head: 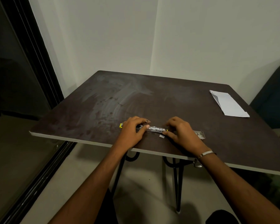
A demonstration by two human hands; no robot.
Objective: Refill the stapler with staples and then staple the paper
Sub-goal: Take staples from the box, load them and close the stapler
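Note:
A yellow-and-metal stapler lies opened out flat on the dark table, near its front edge. My left hand grips the stapler's left part, covering most of it; a yellow tip pokes out on the left. My right hand rests at the stapler's right end, fingertips on a small pale strip of staples beside it. A folded white paper lies far right at the back. A small open staple box sits just right of my right hand.
The table stands in a room corner, walls behind it. A dark sliding door frame runs along the left. A dark chair is at the right. Black hairpin legs show under the front edge.

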